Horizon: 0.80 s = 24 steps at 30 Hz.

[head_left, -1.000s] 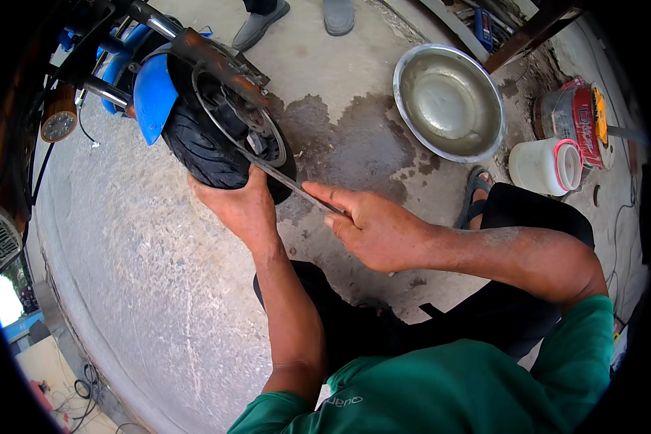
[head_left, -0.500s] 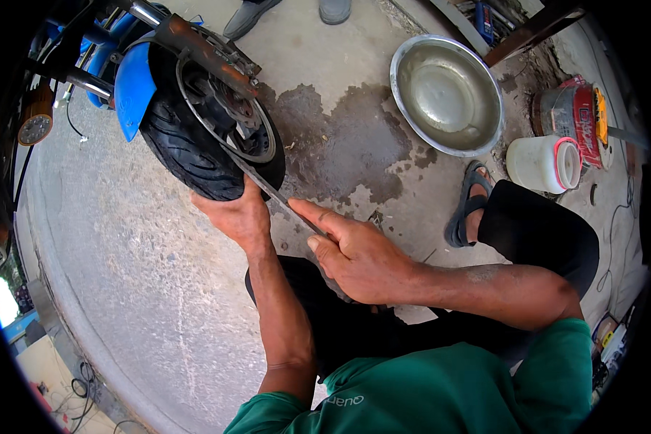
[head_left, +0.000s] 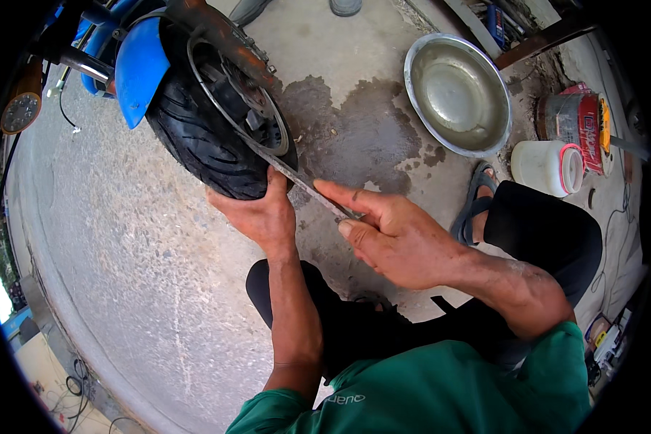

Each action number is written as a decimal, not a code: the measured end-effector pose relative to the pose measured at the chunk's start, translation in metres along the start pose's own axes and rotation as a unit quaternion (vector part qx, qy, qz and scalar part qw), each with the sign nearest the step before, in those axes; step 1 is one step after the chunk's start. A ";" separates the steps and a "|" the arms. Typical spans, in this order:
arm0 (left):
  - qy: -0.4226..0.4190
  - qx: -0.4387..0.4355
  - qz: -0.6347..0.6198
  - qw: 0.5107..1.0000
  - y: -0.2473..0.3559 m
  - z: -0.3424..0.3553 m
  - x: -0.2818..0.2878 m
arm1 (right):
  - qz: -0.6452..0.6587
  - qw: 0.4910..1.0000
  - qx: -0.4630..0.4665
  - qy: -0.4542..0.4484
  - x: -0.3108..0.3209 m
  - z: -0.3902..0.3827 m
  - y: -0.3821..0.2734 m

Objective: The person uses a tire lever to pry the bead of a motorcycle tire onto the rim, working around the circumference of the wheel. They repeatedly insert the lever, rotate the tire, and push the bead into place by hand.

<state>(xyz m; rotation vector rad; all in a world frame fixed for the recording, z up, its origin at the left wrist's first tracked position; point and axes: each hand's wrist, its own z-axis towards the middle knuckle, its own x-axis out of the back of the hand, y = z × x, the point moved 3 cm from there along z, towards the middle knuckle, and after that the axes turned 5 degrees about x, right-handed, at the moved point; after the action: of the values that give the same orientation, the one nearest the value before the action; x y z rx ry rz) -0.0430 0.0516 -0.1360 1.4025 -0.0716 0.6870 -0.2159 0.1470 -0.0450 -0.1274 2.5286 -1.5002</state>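
Observation:
The black tire (head_left: 202, 145) of a small wheel sits under a blue fender (head_left: 141, 72) at the upper left. My left hand (head_left: 264, 220) cups the tire's near end, fingers under the tread and thumb up along its right side. In my right hand (head_left: 405, 242) is a long, flat metal tire lever (head_left: 300, 179), gripped with the index finger stretched along it. The lever's far end lies at the edge between tire and metal rim (head_left: 285, 137); its exact tip is hard to make out. Part of the handle end is hidden inside my right hand.
Wet concrete (head_left: 362, 137) spreads right of the wheel. Beyond it stands a metal basin (head_left: 459, 94), with a whitish plastic jar (head_left: 546, 168) and a red-and-grey bucket (head_left: 571, 123) farther right. Someone's shoes (head_left: 346, 6) show at the top edge. My sandaled foot (head_left: 477, 202) rests below the basin.
My right hand has moved right and slightly up, swinging the lever's handle end outward. The wheel has turned a little, showing more tread, with my left hand still on it. The view has shifted slightly.

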 end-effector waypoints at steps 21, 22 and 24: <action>0.001 0.015 -0.040 0.999 -0.015 -0.012 -0.003 | 0.027 0.973 0.153 0.171 -0.090 0.010 0.062; 0.004 0.011 -0.038 0.999 -0.018 -0.011 -0.002 | 0.021 0.966 0.179 0.184 -0.092 0.013 0.066; 0.016 0.005 -0.028 0.999 -0.026 -0.008 -0.002 | 0.005 0.958 0.208 0.197 -0.091 0.017 0.068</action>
<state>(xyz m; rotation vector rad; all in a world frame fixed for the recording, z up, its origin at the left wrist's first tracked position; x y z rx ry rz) -0.0350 0.0580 -0.1618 1.3983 -0.0040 0.6633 -0.1218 0.1813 -0.1011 0.2731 2.4004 -2.1985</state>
